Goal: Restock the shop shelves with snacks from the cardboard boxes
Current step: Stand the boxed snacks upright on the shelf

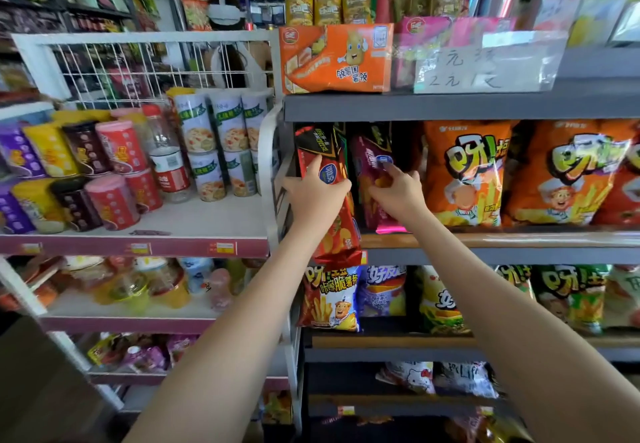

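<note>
My left hand [317, 193] grips a red and black chip bag [329, 221] at the left end of the grey middle shelf [485, 243]; the bag's lower end hangs over the shelf's front edge. Beside it stands a magenta chip bag [372, 165], and my right hand [398, 193] pinches its front with curled fingers. Both bags stand upright, close together. No cardboard box is clearly in view.
Large orange chip bags [464, 172] fill the shelf to the right. An orange snack box [336, 58] sits on the shelf above. A white wire rack [145, 61] to the left holds several snack cans [114, 172]. More bags [329, 299] line the lower shelves.
</note>
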The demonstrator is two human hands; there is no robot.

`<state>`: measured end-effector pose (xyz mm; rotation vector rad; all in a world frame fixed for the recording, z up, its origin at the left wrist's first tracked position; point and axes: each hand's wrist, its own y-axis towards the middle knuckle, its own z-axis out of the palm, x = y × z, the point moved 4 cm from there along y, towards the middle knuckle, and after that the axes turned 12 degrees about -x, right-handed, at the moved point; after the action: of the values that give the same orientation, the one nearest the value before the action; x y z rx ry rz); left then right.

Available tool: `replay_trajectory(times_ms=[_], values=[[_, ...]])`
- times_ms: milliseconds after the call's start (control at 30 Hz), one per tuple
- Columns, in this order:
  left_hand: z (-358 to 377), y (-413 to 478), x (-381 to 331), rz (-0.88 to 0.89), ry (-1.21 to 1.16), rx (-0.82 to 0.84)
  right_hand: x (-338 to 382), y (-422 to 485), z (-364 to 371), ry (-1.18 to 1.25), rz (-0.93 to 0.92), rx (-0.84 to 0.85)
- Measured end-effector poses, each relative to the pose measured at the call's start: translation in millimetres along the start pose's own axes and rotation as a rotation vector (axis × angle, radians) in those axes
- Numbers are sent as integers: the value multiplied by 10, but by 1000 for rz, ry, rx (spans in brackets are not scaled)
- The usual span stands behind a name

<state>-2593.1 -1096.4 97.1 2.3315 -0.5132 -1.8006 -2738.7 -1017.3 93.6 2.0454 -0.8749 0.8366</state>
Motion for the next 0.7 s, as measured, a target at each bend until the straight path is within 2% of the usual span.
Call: replay_trajectory(times_ms=[167, 367, 500, 600, 700], values=[[44, 104, -4, -6, 69, 17, 19, 92, 26, 19, -37, -71], [149, 252, -147, 72, 129, -116, -111, 296, 163, 33, -73, -234], [309, 426, -182, 102, 139, -183, -210, 414, 376, 34, -62, -163], [424, 470, -100, 141, 126, -220, -243, 461, 502, -59, -84, -76], [483, 453, 17, 290, 176, -260, -298, 479, 581, -195, -110, 45]])
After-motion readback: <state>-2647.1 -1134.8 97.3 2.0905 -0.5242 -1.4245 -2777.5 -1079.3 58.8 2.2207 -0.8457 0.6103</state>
